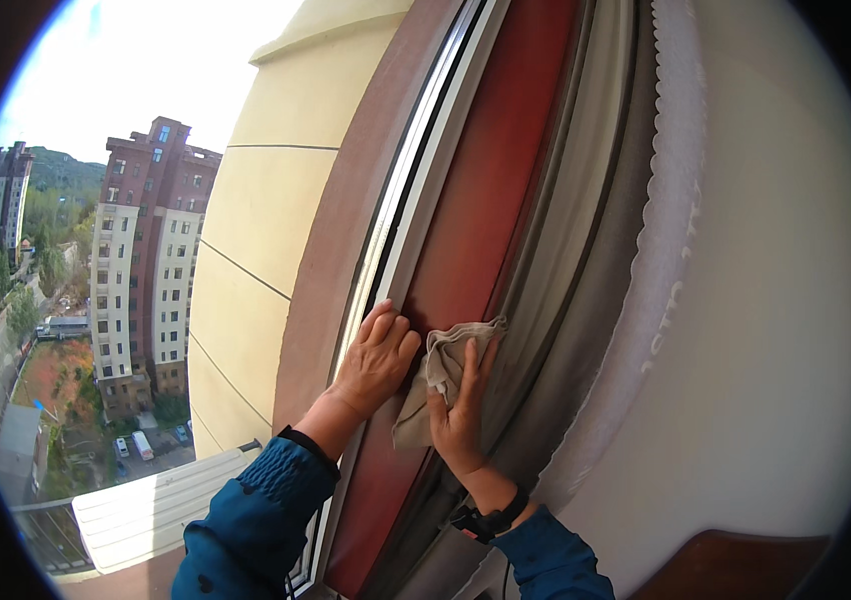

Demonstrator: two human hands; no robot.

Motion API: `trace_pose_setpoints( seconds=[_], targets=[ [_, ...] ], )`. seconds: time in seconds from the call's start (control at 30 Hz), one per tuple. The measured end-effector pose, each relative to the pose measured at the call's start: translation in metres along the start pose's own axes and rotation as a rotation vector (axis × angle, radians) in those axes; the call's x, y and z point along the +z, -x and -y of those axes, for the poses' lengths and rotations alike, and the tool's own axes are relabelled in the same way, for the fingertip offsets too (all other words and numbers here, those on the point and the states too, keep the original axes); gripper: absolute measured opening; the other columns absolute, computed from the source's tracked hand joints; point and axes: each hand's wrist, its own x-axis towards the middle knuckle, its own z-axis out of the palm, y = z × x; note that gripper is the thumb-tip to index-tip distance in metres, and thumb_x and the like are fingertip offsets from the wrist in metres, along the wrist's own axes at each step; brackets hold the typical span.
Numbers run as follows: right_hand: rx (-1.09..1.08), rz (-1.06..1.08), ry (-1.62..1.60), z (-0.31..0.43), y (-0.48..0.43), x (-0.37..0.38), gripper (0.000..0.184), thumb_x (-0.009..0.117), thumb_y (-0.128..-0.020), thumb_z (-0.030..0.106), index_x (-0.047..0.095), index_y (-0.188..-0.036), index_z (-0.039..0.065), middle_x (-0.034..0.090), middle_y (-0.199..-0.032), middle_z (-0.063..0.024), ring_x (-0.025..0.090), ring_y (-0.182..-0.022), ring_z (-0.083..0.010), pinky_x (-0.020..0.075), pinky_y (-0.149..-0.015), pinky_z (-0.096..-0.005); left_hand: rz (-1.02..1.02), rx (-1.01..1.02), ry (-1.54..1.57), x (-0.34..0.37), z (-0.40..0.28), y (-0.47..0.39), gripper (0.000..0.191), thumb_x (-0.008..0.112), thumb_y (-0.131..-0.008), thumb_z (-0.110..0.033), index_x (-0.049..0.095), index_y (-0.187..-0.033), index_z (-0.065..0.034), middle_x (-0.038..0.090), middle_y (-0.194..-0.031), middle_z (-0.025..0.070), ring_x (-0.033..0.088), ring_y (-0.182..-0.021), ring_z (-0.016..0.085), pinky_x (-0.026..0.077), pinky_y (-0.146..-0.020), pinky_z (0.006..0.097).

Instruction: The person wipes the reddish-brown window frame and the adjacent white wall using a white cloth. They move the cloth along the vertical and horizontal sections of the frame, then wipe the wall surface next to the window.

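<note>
A grey-beige cloth [412,409] lies folded and bunched under my right hand [464,409], whose fingers spread over it and press it to the red window reveal panel [497,172]. One corner of the cloth reaches the curtain side of the panel. My left hand [377,356] rests with curled fingers at the white window frame [437,161], just left of the cloth. Its palm side is hidden, so whether it grips the frame does not show.
Grey curtains [583,225] with a pale scalloped-edge sheer [669,195] hang close on the right, before a plain wall [778,225]. To the left the window gives onto a long drop, with a white slatted unit [163,510] outside. Brown furniture [740,566] stands lower right.
</note>
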Motion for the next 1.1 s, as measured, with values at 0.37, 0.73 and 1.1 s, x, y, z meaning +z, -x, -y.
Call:
trace_pose_setpoints(
  seconds=[0.37,0.73,1.1],
  targets=[
    [-0.164,-0.219,0.405,-0.033,-0.316,-0.031,0.072,0.065,-0.098,0.026,0.031,-0.160,0.009,0.018,-0.166,-0.0294,0.020,-0.154,-0.0495,0.0332,-0.121,-0.0547,-0.071,0.021,0.049,0.004,0.004,0.000,0.011,0.058,-0.086,-0.008,0.056,-0.097,-0.0070,0.059,-0.103,0.0117,0.057,-0.112,0.030,0.034,-0.122,0.0442],
    [-0.601,0.268,0.919,0.005,-0.196,-0.034,0.059,0.064,-0.093,0.037,0.057,-0.144,0.007,0.040,-0.162,-0.0129,0.030,-0.154,-0.0290,0.0168,-0.128,-0.0494,-0.102,0.005,0.025,0.009,0.006,-0.002,0.008,0.059,-0.084,-0.012,0.058,-0.089,-0.0068,0.059,-0.101,0.0103,0.057,-0.114,0.029,0.039,-0.120,0.0412],
    [-0.626,0.578,0.860,0.016,-0.052,-0.019,0.062,0.054,-0.098,0.045,0.052,-0.149,0.008,0.037,-0.165,-0.0121,0.024,-0.156,-0.0277,0.0079,-0.130,-0.0454,-0.232,-0.445,0.231,-0.035,-0.030,0.019,0.009,0.058,-0.084,-0.002,0.050,-0.085,-0.0049,0.053,-0.090,0.0138,0.057,-0.095,0.035,0.050,-0.088,0.0442]
  ],
)
